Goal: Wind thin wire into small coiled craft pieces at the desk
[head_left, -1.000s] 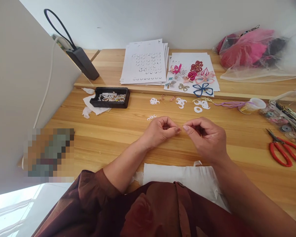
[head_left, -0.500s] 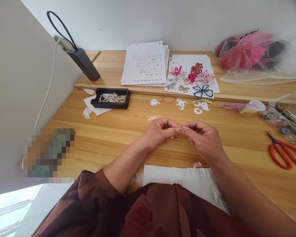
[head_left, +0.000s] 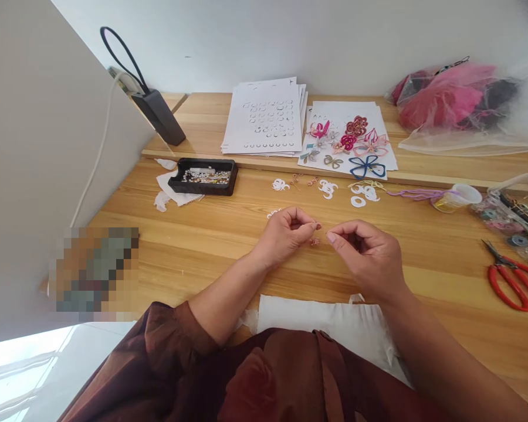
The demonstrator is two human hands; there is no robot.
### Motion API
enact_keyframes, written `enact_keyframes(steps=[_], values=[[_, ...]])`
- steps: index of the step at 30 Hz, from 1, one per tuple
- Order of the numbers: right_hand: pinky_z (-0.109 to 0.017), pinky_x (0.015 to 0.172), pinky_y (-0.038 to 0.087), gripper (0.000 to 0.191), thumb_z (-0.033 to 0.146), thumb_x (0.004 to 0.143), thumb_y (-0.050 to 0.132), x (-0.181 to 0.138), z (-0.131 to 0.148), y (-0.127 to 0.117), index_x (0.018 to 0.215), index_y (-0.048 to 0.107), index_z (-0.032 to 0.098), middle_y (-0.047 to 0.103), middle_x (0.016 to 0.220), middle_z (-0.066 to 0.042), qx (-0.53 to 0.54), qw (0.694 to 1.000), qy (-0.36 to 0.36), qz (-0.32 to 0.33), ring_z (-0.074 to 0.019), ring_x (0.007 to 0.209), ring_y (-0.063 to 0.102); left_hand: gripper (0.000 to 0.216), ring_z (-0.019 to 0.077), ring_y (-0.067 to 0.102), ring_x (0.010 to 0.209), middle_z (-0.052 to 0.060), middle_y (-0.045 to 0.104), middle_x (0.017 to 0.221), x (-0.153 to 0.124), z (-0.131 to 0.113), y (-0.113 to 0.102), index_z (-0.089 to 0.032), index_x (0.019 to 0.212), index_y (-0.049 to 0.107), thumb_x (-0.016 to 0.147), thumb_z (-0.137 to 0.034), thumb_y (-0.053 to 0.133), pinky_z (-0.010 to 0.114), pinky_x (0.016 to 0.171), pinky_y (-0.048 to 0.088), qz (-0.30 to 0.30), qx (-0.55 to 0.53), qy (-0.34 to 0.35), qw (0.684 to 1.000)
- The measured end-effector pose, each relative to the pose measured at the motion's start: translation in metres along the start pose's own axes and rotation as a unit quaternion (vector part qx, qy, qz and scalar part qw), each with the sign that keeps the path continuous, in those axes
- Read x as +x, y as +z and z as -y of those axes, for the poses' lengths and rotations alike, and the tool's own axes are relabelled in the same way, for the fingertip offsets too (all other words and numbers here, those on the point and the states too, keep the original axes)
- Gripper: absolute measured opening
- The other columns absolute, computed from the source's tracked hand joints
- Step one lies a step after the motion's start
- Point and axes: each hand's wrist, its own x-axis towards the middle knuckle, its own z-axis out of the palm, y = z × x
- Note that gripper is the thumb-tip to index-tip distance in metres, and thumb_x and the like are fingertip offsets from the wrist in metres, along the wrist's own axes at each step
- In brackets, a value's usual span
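Fiddly little setup here: the left hand (head_left: 286, 237) has its fingertips pinched around a tiny copper wire curl (head_left: 318, 225), right around the middle of the wooden table (head_left: 180, 258), and a second copper curl (head_left: 315, 241) sits on the wood just below it. The right hand (head_left: 365, 258) is close by but apart from the left, with its fingers curled in and the index pointing toward the curls. Can't tell if it's pinching anything. Toward the far edge of the table there's a scatter of white paper curls (head_left: 280, 184) and a white paper ring (head_left: 358, 201), and off to the far left a black tray of beads (head_left: 202, 177) sits on white cloth scraps (head_left: 171, 190). Up on the raised wooden shelf (head_left: 264, 163) are a stack of punched white sheets (head_left: 266, 117) and a sheet of cord flowers and butterflies (head_left: 347, 138), with a pink netted bag (head_left: 440, 102) in the far right corner. Along the right edge you've got red-handled scissors (head_left: 508, 281), a clear plastic box (head_left: 514, 217) and a small cup (head_left: 456, 198) beside purple cords (head_left: 416, 194) — plus a white cushion (head_left: 325, 325) at the near edge, right by the brown sleeve (head_left: 167, 363).
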Motion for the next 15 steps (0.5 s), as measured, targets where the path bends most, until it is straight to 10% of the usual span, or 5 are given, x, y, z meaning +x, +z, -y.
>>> enact_keyframes(steps=[15], values=[[-0.026,0.054,0.043,0.011,0.032,0.078,0.077,0.013,-0.011,0.000,0.076,0.072,0.022,0.066,0.068,0.000,0.100,0.993,0.070,0.001,-0.0115,0.057,0.053,0.026,0.0049,0.044,0.050,-0.001,0.060,0.061,-0.006,-0.005,0.003,-0.013,0.076,0.065,0.075,-0.035,0.078,0.020,0.049,0.033,0.111,-0.008,-0.048,0.993]])
